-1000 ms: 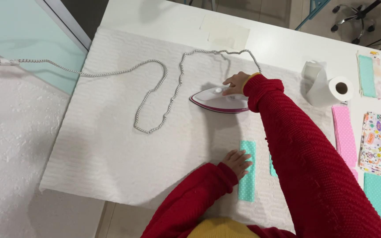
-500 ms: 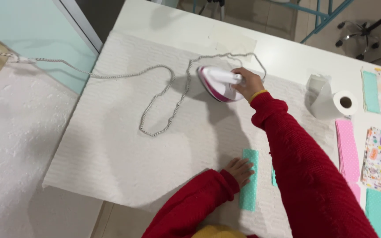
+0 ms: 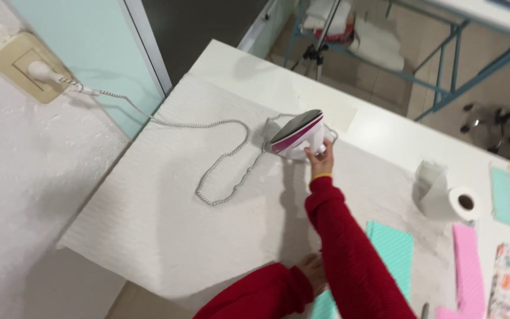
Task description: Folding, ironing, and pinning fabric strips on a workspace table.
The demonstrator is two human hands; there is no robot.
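- My right hand (image 3: pixel 321 158) is reaching far across the table, fingers wrapped around the rear handle of the iron (image 3: pixel 298 135), which is standing tilted up on its heel at the far side of the white ironing mat (image 3: pixel 149 224), soleplate facing away.
- The iron is looking rigid, smooth-shelled and, I judge, fairly heavy with a hot plate, so the handle is the only sensible place for gripping.
- Its braided cord (image 3: pixel 225 171) is looping loosely over the mat and running to the wall socket (image 3: pixel 25 68); it is probably tugging a little.
- My left hand (image 3: pixel 313 269) is lying low near the table edge, touching the teal fabric strip (image 3: pixel 394 254); I cannot tell whether it is flat or curled.
- Farther right are sitting a paper roll (image 3: pixel 453 201) and a pink strip (image 3: pixel 467 260).
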